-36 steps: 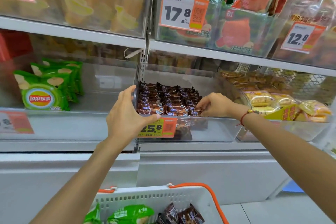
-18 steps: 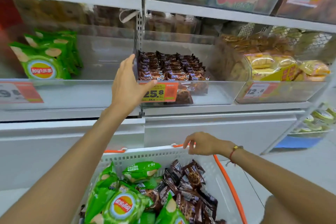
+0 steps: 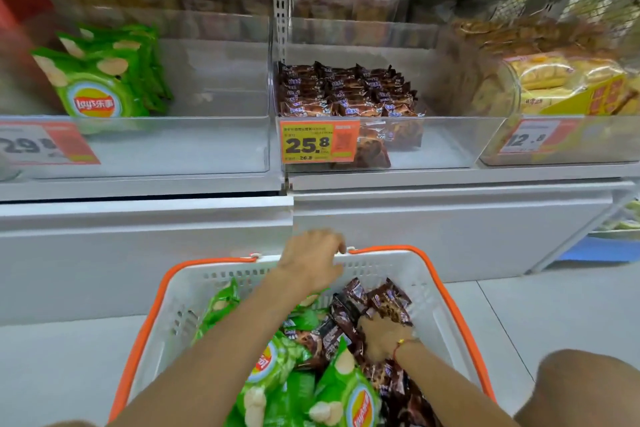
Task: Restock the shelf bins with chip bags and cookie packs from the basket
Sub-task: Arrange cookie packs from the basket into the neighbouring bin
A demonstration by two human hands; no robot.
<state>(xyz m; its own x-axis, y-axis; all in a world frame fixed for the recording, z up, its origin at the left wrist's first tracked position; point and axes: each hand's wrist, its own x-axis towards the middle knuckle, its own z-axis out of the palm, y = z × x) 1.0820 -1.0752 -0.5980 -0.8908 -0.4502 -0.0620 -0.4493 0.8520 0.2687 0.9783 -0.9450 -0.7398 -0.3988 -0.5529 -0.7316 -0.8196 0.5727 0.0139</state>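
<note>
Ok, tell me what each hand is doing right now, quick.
Left hand: fingers curled over the far rim of the basket, gripping it.
Right hand: down among the brown cookie packs, fingers closing on them.

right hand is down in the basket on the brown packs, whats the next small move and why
Probably close the right hand round a few brown cookie packs and lift them toward the middle bin. Its fingers are already buried among them, the left hand rests on the basket rim, and that bin's right half looks bare.

Middle bin (image 3: 450, 146) open right of cookie packs (image 3: 346, 90); price tag (image 3: 318, 142) fronts it.
</note>
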